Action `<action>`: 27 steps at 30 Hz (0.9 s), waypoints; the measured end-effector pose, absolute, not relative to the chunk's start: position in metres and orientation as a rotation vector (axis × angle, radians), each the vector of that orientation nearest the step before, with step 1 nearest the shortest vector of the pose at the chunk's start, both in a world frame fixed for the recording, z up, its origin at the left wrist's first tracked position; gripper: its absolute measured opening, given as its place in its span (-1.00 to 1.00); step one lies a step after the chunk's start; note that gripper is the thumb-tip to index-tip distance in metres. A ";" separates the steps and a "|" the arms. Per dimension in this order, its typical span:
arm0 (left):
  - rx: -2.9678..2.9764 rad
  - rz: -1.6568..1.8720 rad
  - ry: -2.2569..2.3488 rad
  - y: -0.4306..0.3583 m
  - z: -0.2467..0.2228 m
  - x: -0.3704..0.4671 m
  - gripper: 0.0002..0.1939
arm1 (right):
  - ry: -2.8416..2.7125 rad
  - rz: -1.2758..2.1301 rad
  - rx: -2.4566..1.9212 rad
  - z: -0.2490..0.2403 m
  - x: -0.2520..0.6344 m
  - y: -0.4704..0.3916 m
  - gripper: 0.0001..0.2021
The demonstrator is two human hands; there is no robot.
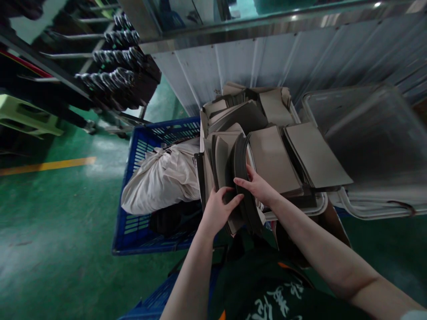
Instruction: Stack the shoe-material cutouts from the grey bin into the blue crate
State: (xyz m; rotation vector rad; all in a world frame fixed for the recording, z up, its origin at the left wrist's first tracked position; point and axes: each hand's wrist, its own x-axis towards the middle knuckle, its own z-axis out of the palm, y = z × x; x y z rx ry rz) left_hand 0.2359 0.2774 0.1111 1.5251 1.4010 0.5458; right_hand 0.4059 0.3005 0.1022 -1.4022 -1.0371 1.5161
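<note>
A white tub (320, 205) in front of me is packed with stacks of flat grey-brown cut sheets (273, 155), some upright, some lying flat. My left hand (218, 211) grips the near edge of an upright bundle of sheets (222, 160) at the tub's left side. My right hand (256, 184) rests on a dark curved stack of pieces (242, 166) beside it, fingers curled over its edge. Both hands hold the same cluster of upright material, close together.
A blue plastic crate (133, 222) on the left holds a beige cloth bag (163, 178). A translucent grey tub (373, 133) stands at right. A corrugated metal wall (233, 66) runs behind. A dark rack of looped parts (116, 58) stands on the green floor (50, 231) at upper left.
</note>
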 end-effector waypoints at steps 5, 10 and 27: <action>1.517 0.530 1.383 0.278 0.108 0.235 -0.58 | -1.024 1.519 -1.420 0.100 0.408 0.301 -0.25; 1.482 0.500 1.361 0.279 0.108 0.232 -0.59 | -1.022 1.515 -1.439 0.099 0.409 0.301 -0.23; 1.394 0.536 1.307 0.280 0.104 0.231 -0.60 | -1.034 1.530 -1.429 0.101 0.411 0.301 -0.24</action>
